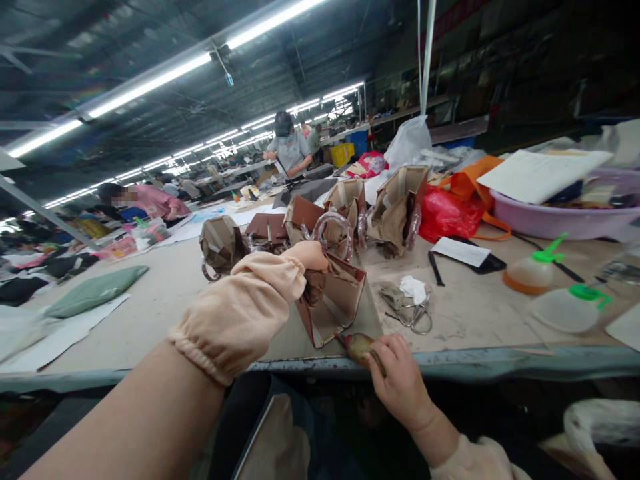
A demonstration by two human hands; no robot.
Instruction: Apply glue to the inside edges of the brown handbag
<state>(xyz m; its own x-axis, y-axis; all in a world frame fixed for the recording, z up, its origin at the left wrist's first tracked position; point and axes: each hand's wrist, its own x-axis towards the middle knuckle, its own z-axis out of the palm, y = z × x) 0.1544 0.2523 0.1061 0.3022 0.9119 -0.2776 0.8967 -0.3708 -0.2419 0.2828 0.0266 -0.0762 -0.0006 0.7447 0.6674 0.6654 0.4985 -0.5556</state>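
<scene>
My left hand point(307, 255), in a beige sleeve cover, is closed on the upper part of a brown handbag point(345, 293). The bag lies tilted near the table's front edge, with crumpled brown paper at its opening; my fingertips are partly hidden. My right hand point(400, 377) grips a small yellowish squeeze bottle point(361, 347) with a reddish neck. Its dark tip is at the bag's lower front corner; whether it touches cannot be told. More brown handbags point(397, 207), stuffed with paper and with wrapped handles, stand just behind.
Scissors point(420, 320) lie right of the bag beside a white crumpled scrap point(413, 289). Two green-capped bottles point(530, 272), a red plastic bag point(450, 212) and a purple basin point(560, 217) are farther right. A green pouch point(97, 291) lies left. Co-workers point(290, 148) stand beyond.
</scene>
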